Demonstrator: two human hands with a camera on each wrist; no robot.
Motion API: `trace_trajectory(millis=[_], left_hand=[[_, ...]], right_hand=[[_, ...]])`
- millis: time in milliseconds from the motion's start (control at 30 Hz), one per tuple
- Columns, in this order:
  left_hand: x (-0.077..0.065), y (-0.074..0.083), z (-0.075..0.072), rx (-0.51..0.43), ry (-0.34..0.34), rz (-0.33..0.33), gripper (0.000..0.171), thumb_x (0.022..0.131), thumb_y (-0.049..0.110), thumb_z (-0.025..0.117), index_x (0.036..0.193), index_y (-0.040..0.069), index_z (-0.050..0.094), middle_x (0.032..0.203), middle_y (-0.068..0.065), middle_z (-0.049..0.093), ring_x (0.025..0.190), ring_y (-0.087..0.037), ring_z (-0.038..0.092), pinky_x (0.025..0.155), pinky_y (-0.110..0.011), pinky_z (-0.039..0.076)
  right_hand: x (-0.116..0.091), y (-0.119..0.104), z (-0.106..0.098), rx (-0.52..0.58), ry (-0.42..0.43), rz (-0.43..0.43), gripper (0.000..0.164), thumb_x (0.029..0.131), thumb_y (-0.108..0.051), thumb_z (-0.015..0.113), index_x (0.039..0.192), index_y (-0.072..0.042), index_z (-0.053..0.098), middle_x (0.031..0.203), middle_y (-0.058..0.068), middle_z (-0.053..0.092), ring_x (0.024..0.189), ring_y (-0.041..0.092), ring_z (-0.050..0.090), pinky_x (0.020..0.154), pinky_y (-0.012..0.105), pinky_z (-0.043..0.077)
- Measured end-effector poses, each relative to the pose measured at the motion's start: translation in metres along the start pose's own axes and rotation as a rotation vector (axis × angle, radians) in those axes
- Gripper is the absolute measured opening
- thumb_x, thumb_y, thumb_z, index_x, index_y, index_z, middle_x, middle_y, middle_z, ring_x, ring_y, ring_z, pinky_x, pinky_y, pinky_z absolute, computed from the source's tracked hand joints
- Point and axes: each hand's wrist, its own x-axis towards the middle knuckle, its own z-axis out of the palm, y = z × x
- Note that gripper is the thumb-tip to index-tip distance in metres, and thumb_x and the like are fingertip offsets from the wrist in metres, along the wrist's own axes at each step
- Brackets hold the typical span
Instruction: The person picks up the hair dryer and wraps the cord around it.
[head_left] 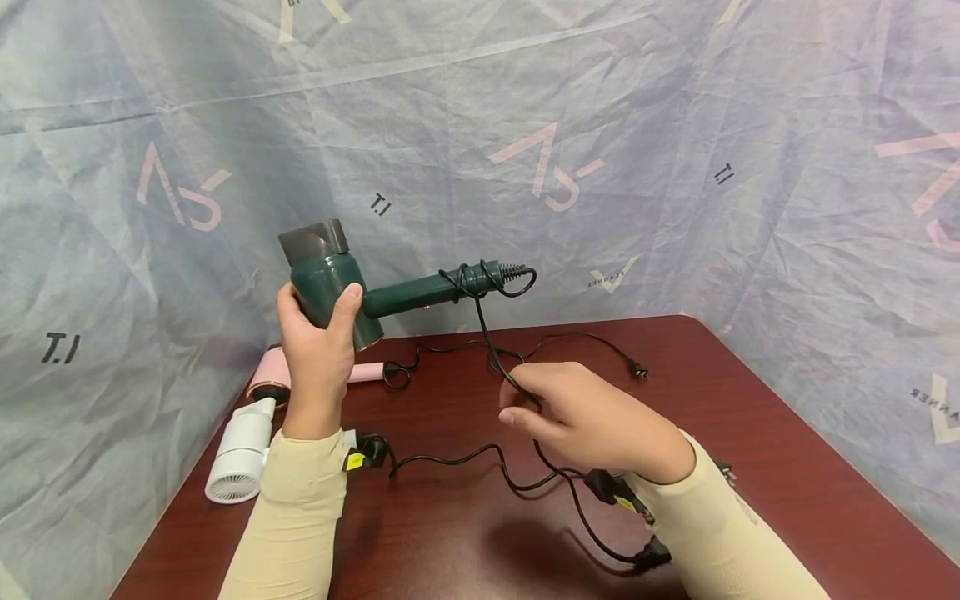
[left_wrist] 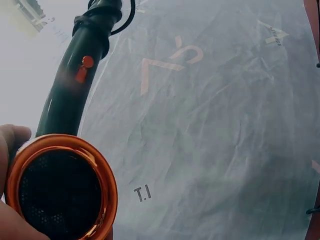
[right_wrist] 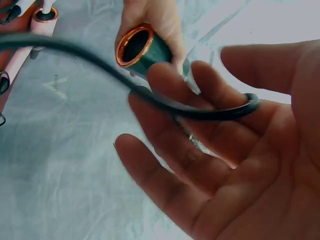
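Note:
My left hand [head_left: 318,367] grips the barrel of a dark green hair dryer [head_left: 405,296] above the table, its grey nozzle [head_left: 315,239] pointing up. The handle extends right, with black cord [head_left: 485,325] wound round its end. From there the cord runs down to my right hand [head_left: 581,412]. In the right wrist view the cord [right_wrist: 200,114] lies across the loosely bent, spread fingers [right_wrist: 160,185], with the thumb apart from it. The left wrist view shows the dryer's copper-rimmed intake [left_wrist: 111,190] and fingers at its left side.
On the red-brown table [head_left: 442,550], a pink hair dryer [head_left: 367,372] and a white hair dryer [head_left: 240,454] lie at the left. Black cords with plugs [head_left: 637,369] trail across the tabletop. Grey printed sheeting [head_left: 480,167] surrounds the table.

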Motion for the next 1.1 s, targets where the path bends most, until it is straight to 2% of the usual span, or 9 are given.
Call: trace_trajectory(millis=[267,367,467,600,667,800,900,1033,1100], left_hand=[[-0.004,-0.001,-0.003,0.173,-0.025,0.041,0.074,0.088,0.039,0.081,0.149,0.024,0.043,0.124,0.001,0.055,0.103,-0.019,0.057,0.079,-0.028,0.055],[-0.005,-0.002,-0.004,0.19,-0.016,0.054,0.074,0.087,0.037,0.083,0.149,0.026,0.045,0.123,0.003,0.056,0.102,-0.018,0.057,0.078,-0.029,0.054],[-0.005,-0.003,-0.003,0.211,-0.022,0.083,0.074,0.085,0.034,0.085,0.148,0.027,0.047,0.12,0.004,0.057,0.1,-0.018,0.058,0.076,-0.029,0.054],[-0.006,-0.002,0.0,0.236,-0.055,0.118,0.077,0.082,0.031,0.089,0.147,0.027,0.049,0.119,0.003,0.059,0.097,-0.018,0.059,0.076,-0.028,0.054],[-0.007,-0.001,0.001,0.253,-0.079,0.115,0.081,0.079,0.031,0.091,0.147,0.027,0.049,0.12,0.002,0.06,0.097,-0.018,0.059,0.078,-0.03,0.054],[-0.008,0.003,0.001,0.338,-0.16,0.065,0.084,0.08,0.041,0.089,0.15,0.025,0.045,0.12,-0.004,0.059,0.095,-0.019,0.059,0.08,-0.037,0.053],[-0.008,0.004,0.0,0.368,-0.28,0.035,0.078,0.088,0.037,0.079,0.153,0.02,0.04,0.122,-0.01,0.056,0.095,-0.023,0.058,0.08,-0.04,0.054],[-0.006,0.003,-0.002,0.296,-0.454,0.006,0.073,0.091,0.018,0.069,0.155,0.013,0.035,0.129,-0.015,0.051,0.1,-0.026,0.057,0.08,-0.038,0.057],[-0.007,0.003,-0.002,0.262,-0.473,0.013,0.073,0.09,0.015,0.069,0.155,0.016,0.037,0.129,-0.013,0.052,0.099,-0.026,0.058,0.078,-0.033,0.058]], right_hand=[[-0.003,-0.004,-0.008,0.242,0.166,-0.039,0.011,0.109,-0.02,0.053,0.115,-0.025,0.061,0.098,-0.013,0.07,0.088,0.004,0.068,0.076,0.026,0.057],[-0.004,-0.004,-0.011,0.31,0.185,-0.05,0.02,0.108,-0.014,0.053,0.127,-0.021,0.057,0.098,-0.008,0.07,0.08,0.006,0.071,0.073,0.028,0.059],[-0.004,-0.003,-0.012,0.281,0.211,-0.044,0.026,0.109,-0.014,0.052,0.134,-0.02,0.055,0.11,-0.009,0.069,0.079,0.006,0.068,0.074,0.027,0.057],[-0.004,0.0,-0.013,0.166,0.261,-0.05,0.024,0.11,-0.016,0.049,0.129,-0.023,0.062,0.12,-0.014,0.068,0.101,0.005,0.067,0.089,0.026,0.056],[-0.003,0.002,-0.013,0.132,0.288,-0.066,0.023,0.111,-0.016,0.047,0.123,-0.024,0.065,0.115,-0.015,0.07,0.102,0.005,0.067,0.091,0.026,0.055],[-0.002,0.007,-0.015,0.108,0.39,-0.071,0.025,0.11,-0.013,0.049,0.119,-0.023,0.07,0.107,-0.015,0.07,0.09,0.005,0.063,0.082,0.023,0.052],[0.0,0.011,-0.016,0.144,0.45,-0.047,0.026,0.109,-0.012,0.052,0.123,-0.02,0.072,0.11,-0.011,0.071,0.089,0.008,0.063,0.08,0.023,0.053],[0.002,0.016,-0.015,0.177,0.466,-0.004,0.028,0.109,-0.017,0.052,0.13,-0.023,0.07,0.12,-0.009,0.073,0.089,0.009,0.064,0.079,0.023,0.054],[0.003,0.017,-0.014,0.182,0.466,0.011,0.029,0.11,-0.018,0.052,0.132,-0.023,0.07,0.122,-0.008,0.073,0.093,0.009,0.065,0.082,0.023,0.053]])
